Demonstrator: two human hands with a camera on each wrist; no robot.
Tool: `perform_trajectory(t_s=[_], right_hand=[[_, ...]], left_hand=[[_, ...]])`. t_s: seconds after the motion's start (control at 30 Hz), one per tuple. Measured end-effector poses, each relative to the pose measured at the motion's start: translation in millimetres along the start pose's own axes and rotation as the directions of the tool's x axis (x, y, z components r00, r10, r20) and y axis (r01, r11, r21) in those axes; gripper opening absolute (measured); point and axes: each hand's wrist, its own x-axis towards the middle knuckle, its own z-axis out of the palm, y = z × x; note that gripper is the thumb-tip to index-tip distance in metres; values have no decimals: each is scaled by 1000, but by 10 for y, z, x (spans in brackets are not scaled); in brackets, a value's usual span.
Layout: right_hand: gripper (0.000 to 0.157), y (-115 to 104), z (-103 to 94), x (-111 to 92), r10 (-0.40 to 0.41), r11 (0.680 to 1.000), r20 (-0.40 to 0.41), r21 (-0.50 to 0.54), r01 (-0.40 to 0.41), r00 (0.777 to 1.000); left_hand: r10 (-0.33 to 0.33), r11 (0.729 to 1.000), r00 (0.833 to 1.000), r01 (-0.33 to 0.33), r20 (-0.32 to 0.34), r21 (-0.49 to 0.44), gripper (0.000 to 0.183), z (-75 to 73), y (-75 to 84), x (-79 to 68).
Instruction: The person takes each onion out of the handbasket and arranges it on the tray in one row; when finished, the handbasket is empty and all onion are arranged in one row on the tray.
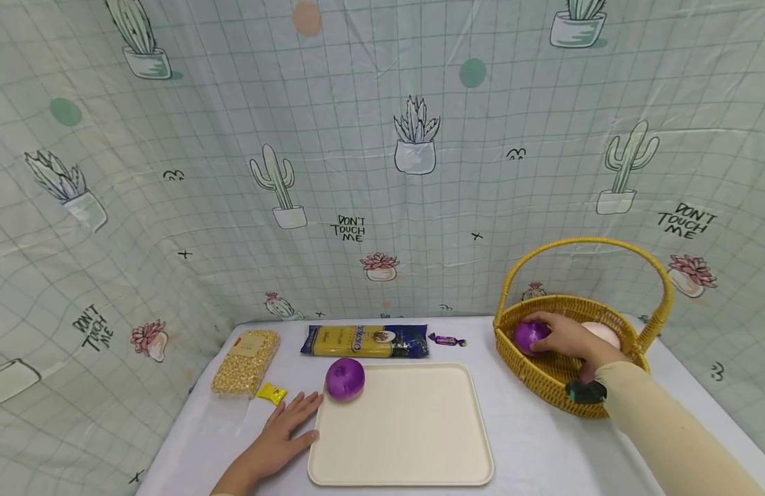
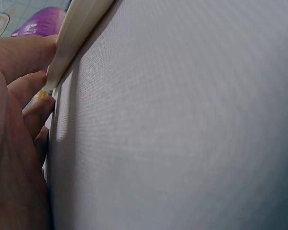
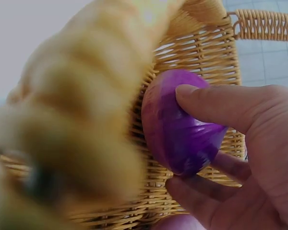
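Observation:
My right hand (image 1: 568, 337) reaches into a yellow wicker basket (image 1: 531, 375) and grips a shiny purple onion (image 3: 182, 124), thumb on one side and fingers round the other. A pale pink round thing (image 1: 602, 335) lies behind that hand in the basket, partly hidden. My left hand (image 1: 281, 437) rests on the white table, fingers spread, with fingertips at the left edge of a cream tray (image 1: 401, 427). A second purple onion (image 1: 345, 379) sits in the tray's far left corner, just beyond those fingertips.
Behind the tray lies a blue and yellow pasta packet (image 1: 365, 342), with a purple-wrapped candy (image 1: 447, 340) to its right. A small yellow packet (image 1: 272, 393) and a bag of yellow kernels (image 1: 244, 363) are at the left. The basket's tall handle (image 1: 583, 241) arches above the right hand.

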Motion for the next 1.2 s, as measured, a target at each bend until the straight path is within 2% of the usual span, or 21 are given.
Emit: perform_trajectory(t_s=[0.23, 0.8, 1.2], right_hand=[[59, 42, 39, -24, -7, 1000, -22, -15, 7, 1000], [56, 10, 62, -137, -108, 992, -121, -77, 99, 987], [58, -60, 49, -328, -88, 991, -157, -110, 71, 984]], left_hand=[[11, 1000, 1000, -11, -3, 3, 63, -3, -7, 4], [14, 1000, 1000, -14, -5, 3, 63, -19, 7, 10], [10, 1000, 1000, -10, -5, 2, 62, -9, 6, 2]])
